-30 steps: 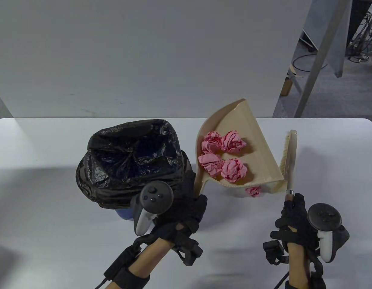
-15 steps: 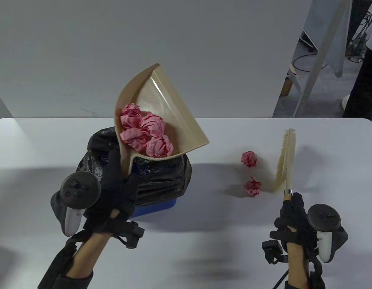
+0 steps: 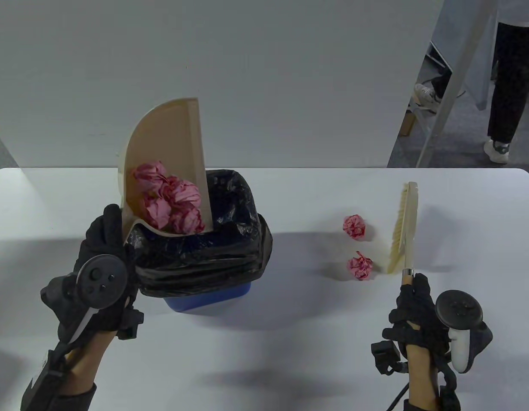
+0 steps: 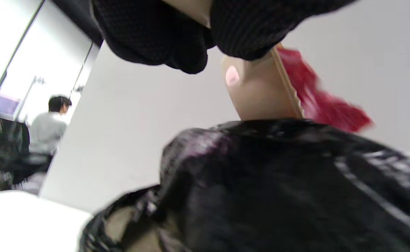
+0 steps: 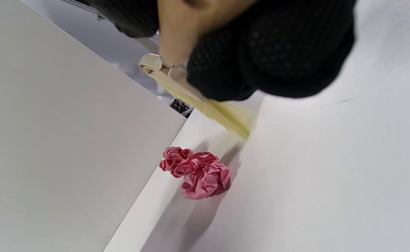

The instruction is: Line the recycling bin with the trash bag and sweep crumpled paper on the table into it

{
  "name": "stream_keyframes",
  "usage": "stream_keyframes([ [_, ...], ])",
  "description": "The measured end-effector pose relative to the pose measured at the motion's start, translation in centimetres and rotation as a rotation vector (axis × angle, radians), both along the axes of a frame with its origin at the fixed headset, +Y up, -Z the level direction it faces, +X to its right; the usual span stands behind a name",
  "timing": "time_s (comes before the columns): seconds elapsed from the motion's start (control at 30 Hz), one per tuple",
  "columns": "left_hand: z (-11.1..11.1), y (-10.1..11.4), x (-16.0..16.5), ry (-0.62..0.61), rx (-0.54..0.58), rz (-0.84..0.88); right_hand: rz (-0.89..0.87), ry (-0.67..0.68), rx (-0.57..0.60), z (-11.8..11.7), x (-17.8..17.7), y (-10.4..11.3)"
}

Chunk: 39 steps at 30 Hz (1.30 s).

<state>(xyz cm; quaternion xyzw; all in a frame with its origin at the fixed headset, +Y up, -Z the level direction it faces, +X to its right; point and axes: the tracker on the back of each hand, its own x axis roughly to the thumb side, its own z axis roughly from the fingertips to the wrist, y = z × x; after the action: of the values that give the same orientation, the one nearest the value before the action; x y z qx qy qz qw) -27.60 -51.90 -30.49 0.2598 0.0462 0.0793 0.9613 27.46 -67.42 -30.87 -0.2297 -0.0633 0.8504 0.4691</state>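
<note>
Crumpled paper, two balls of it, lies on the tabletop (image 3: pixel 290 342) w/ my right hand (image 3: pixel 412 308) nearest me, fingers wrapped round the brush (image 3: pixel 404 229) handle. Brush stands on its bristle edge just right of the loose balls, the nearer one (image 3: pixel 360 266) almost touching the bristles, the farther one (image 3: pixel 354 225) a bit apart; I judge it's parked there so the next sweep can push them leftward.

My left hand (image 3: pixel 102 274) is on the other side, fingers curled round the dustpan (image 3: pixel 165 141) handle, though the grip itself is mostly hidden behind the glove & tracker. Pan is tipped steeply, nearly upright, its low corner over the near-left rim of the bin (image 3: pixel 208 295), so the load should slide down into the opening, not onto the tabletop.

Four pink balls (image 3: pixel 170 201) sit bunched in the pan's lowest corner, not yet dropped. Black trash bag (image 3: pixel 230 252) already lines the blue bin, folded over the rim, mouth open beyond the pan. Behind the tabletop, a plain white panel (image 3: pixel 247 64).
</note>
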Motion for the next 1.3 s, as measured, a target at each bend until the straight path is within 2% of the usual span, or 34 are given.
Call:
stream_keyframes([
  [0.13,0.5,0.3,0.1,0.068,0.086,-0.125,0.000,0.000,0.000,0.0,0.0,0.0],
  [0.23,1.1,0.5,0.0,0.102,0.160,-0.146,0.000,0.000,0.000,0.0,0.0,0.0],
  [0.37,2.0,0.9,-0.3,0.115,0.243,-0.062,0.000,-0.001,0.001,0.0,0.0,0.0],
  [0.43,2.5,1.0,-0.2,0.072,0.245,0.064,0.003,-0.002,0.004,-0.1,-0.1,0.0],
  [0.63,2.8,1.2,1.6,-0.169,0.163,0.378,0.002,-0.001,0.007,-0.1,-0.1,0.0],
  [0.77,2.3,0.9,4.4,-0.411,0.041,0.591,0.002,-0.001,0.007,-0.1,-0.1,0.0],
  [0.87,1.7,0.0,8.1,-0.585,-0.083,0.703,0.002,-0.002,0.007,-0.1,-0.1,0.0],
  [1.03,0.4,-2.2,13.9,-0.685,-0.203,0.671,-0.018,-0.005,0.024,-0.1,0.0,0.0],
  [1.17,-1.3,-4.9,18.3,-0.716,-0.294,0.621,-0.031,-0.012,0.030,0.0,0.2,0.0],
  [1.3,-2.6,-7.7,20.8,-0.721,-0.378,0.583,-0.036,-0.014,0.034,0.0,0.4,0.0],
])
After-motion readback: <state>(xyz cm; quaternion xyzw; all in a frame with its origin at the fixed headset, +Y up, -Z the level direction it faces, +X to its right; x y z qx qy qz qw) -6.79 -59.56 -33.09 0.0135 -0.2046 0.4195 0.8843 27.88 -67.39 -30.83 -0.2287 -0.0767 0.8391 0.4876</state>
